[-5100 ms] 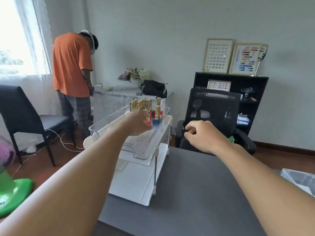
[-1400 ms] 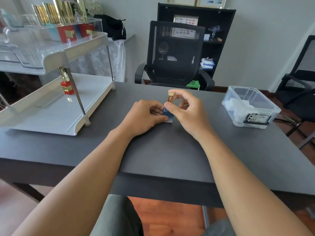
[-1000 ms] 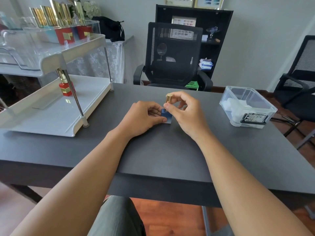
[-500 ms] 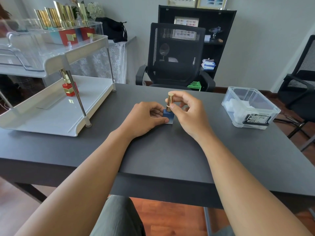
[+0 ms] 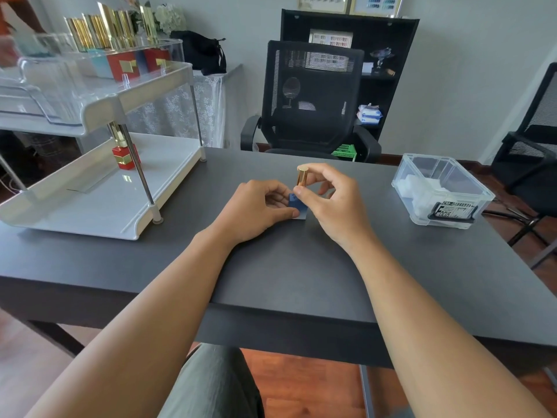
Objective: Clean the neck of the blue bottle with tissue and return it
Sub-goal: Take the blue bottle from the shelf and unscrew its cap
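Observation:
A small blue bottle [image 5: 297, 205] with a tall gold cap [image 5: 302, 176] stands on the dark table [image 5: 286, 267], in the middle. My left hand [image 5: 256, 211] grips its blue base from the left. My right hand [image 5: 330, 197] pinches the gold cap between thumb and fingers from the right. The bottle's neck is hidden by the cap and my fingers. White tissues [image 5: 420, 188] lie in a clear plastic box [image 5: 441, 191] at the right of the table.
A white two-tier rack [image 5: 90, 188] stands at the table's left. Its lower tray holds a red gold-capped bottle [image 5: 123, 152]; the clear upper tray [image 5: 90, 73] holds several more. A black office chair [image 5: 310, 101] stands behind the table, another at far right.
Five seconds ago my left hand was at the rack's upper tray; the blue bottle now stands on the table. Over the last second both hands stay on it with hardly any shift.

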